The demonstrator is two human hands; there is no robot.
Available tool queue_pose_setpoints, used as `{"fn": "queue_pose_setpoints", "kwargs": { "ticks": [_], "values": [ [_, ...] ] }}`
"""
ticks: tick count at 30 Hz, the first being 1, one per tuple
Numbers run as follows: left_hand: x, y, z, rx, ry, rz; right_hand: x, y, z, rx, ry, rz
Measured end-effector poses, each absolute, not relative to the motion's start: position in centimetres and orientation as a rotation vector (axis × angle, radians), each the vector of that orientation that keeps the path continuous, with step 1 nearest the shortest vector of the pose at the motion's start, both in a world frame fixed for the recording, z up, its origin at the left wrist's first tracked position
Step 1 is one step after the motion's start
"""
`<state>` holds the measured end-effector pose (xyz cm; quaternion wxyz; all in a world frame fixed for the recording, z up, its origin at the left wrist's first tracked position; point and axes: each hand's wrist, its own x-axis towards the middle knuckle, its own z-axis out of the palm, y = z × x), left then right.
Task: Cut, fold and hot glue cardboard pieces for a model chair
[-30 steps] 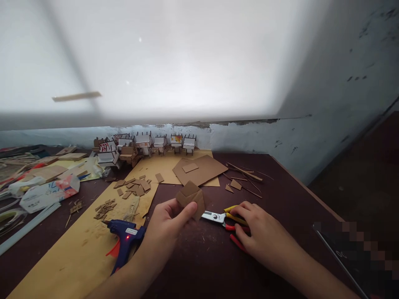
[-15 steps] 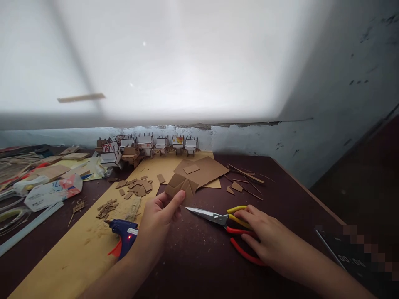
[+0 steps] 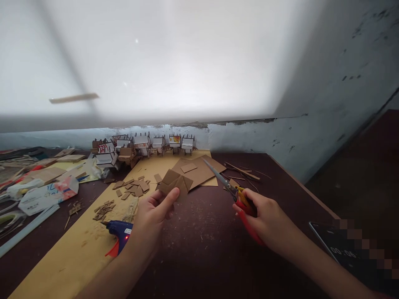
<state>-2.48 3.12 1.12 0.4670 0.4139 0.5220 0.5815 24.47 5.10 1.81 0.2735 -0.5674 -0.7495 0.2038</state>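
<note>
My left hand (image 3: 160,207) pinches a small folded piece of brown cardboard (image 3: 174,180) between thumb and fingers. Creases run across the piece. My right hand (image 3: 262,211) is closed round the yellow and red handles of a pair of scissors (image 3: 229,187). Their blades are together and point up and to the left, apart from the held piece. Behind, a larger cardboard sheet (image 3: 205,170) lies with a small cardboard rectangle (image 3: 189,167) on top.
A blue glue gun (image 3: 118,230) lies by my left forearm, partly hidden. Small cardboard cut pieces (image 3: 137,187) are scattered on yellow paper (image 3: 62,261). Miniature cardboard models (image 3: 158,143) line the wall. Thin strips (image 3: 243,170) lie at back right, a phone (image 3: 339,249) at front right.
My right hand has lifted the scissors and tilted their tips upward, and the handles have come together. My left hand still holds the cardboard piece. The view has shifted slightly.
</note>
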Motion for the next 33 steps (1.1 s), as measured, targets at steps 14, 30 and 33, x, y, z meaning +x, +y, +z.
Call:
{"fn": "queue_pose_setpoints", "kwargs": {
  "ticks": [14, 30, 33],
  "values": [
    [-0.7, 2.3, 6.1, 1.161, 1.158, 1.399, 21.5, 1.4, 2.7, -1.29, -1.655, 1.285],
    [-0.4, 2.0, 2.3, 0.994, 1.075, 1.479, 17.8, -1.7, 3.5, -1.367, -1.768, 1.257],
    [-0.1, 1.8, 2.3, 0.958, 1.105, 1.489, 17.6, -2.0, 3.7, -1.35, -1.841, 1.176]
  ]
}}
